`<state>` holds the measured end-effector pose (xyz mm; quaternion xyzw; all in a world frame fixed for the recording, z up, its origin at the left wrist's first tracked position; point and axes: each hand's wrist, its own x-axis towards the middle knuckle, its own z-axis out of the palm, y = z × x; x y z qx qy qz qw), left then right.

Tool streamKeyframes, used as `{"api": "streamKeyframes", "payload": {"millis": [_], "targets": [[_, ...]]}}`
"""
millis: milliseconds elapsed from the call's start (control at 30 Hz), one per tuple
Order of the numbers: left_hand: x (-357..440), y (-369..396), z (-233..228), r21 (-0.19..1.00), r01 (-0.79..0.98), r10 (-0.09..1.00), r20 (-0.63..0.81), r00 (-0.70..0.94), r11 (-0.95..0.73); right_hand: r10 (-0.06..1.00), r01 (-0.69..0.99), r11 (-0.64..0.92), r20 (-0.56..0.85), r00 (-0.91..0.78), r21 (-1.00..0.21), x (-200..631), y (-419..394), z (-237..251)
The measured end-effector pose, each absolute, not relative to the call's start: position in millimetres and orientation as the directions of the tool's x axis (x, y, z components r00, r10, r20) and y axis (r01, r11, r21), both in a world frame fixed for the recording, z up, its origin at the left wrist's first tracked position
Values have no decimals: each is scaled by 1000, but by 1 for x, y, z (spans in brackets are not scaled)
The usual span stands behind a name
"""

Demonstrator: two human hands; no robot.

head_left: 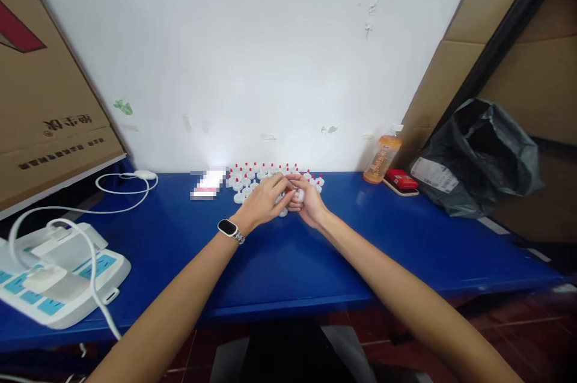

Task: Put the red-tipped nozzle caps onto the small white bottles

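Both hands met at the far middle of the blue surface (pixel 288 263). Right hand (pixel 310 202) cupped a small white bottle (pixel 299 195), grip pinched round it; its long axis couldn't be told, too small. Left hand (pixel 265 198), w/ watch (pixel 229 229) on wrist, reached in from the left, fingertips pressed together at the bottle's red tip. Cluster of red-tipped white caps (pixel 252 177) sat just behind, nearer the left hand.

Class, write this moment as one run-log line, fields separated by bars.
left hand: on small white cap | right hand: holding same cap | nearby: red-tipped caps on blue table
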<state>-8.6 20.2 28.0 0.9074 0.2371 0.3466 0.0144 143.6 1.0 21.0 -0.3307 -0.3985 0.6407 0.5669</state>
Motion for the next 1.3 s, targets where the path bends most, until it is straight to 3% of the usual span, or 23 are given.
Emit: {"api": "streamKeyframes", "payload": {"millis": [100,267,433,633,700,800,900,1000,1067,1167,1300], "targets": [[-20,19,25,168,465,464,600,652,-869,964,-434,-120,0,-267,-893,137,-4,20],[-30,20,27,280,547,567,675,472,-789,891,-421,-194,20,-453,-886,133,-14,25],[-33,20,27,309,580,615,643,456,-753,927,-375,-104,47,-373,-921,138,-16,24],[-33,14,29,284,523,569,622,538,-804,912,-316,-181,-39,-408,-931,141,-9,17],[-31,16,27,339,502,587,640,497,-795,929,-303,-87,33,-370,-949,140,-10,16],[-28,20,22,506,446,667,645,373,-739,941,-220,178,232,-249,-959,136,-13,16],[-30,26,22,691,366,780,579,238,-624,884,17,457,452,-122,-889,137,-15,16],[-40,36,26,781,328,840,534,91,-532,835,189,540,550,0,-820,147,-11,17],[-47,45,26,739,401,823,562,77,-542,842,180,515,534,78,-838,155,-4,17],[-50,58,20,545,608,769,614,179,-577,880,123,454,465,93,-883,163,7,15],[-45,65,10,360,734,765,554,328,-576,904,146,412,424,60,-899,166,17,9]]}}
